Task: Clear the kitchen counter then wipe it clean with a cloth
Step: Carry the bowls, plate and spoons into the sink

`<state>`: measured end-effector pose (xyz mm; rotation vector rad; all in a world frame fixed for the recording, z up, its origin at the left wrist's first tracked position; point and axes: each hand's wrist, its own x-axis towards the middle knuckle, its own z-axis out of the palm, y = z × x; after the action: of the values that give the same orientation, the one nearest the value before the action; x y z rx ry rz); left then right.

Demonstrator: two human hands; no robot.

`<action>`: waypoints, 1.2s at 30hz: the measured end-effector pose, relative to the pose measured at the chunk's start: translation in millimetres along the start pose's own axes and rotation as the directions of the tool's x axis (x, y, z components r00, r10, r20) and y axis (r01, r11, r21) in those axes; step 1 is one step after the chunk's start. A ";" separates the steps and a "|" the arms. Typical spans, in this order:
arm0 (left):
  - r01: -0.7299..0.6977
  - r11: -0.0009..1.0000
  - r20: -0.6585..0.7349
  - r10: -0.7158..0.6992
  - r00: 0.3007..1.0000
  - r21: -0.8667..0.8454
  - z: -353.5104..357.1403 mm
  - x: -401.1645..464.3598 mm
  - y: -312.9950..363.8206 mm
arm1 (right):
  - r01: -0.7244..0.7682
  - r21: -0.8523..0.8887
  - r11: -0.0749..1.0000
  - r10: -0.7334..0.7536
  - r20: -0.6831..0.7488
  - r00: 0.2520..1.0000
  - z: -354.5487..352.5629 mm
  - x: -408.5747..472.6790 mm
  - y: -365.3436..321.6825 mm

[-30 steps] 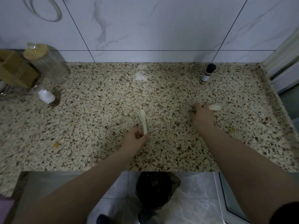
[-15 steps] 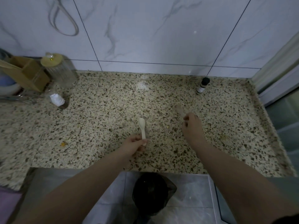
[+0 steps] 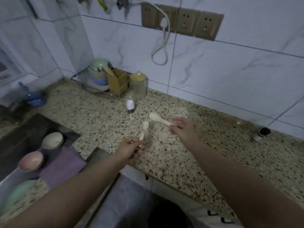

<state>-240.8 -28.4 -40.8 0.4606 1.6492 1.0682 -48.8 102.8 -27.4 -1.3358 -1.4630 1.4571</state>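
Observation:
My left hand pinches the handle of a small cream spoon, its bowl pointing up and away, above the speckled stone counter. My right hand grips the handle end of a second, larger cream spoon, whose bowl points left. Both spoons are lifted off the counter. A purple cloth lies folded at the counter's left end beside the sink.
A small jar with white contents, a lidded glass jar, a wooden utensil box and stacked bowls on a rack stand at the back left. A dark-capped bottle stands at the right. Bowls lie in the sink.
The view has swung left, bringing the sink and wall sockets into sight. Both hands have lifted their spoons off the counter and carried them leftward.

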 end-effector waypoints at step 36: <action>0.022 0.777 -0.439 -0.379 0.815 -0.630 -460.7 1.7 -102.0 | -0.429 0.015 0.903 0.376 0.454 0.808 499.5 -21.4 -22.6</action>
<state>-639.1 -271.2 -111.5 -0.5027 1.6566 1.5623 -520.8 -55.7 -77.5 -1.3545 -1.3770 2.2116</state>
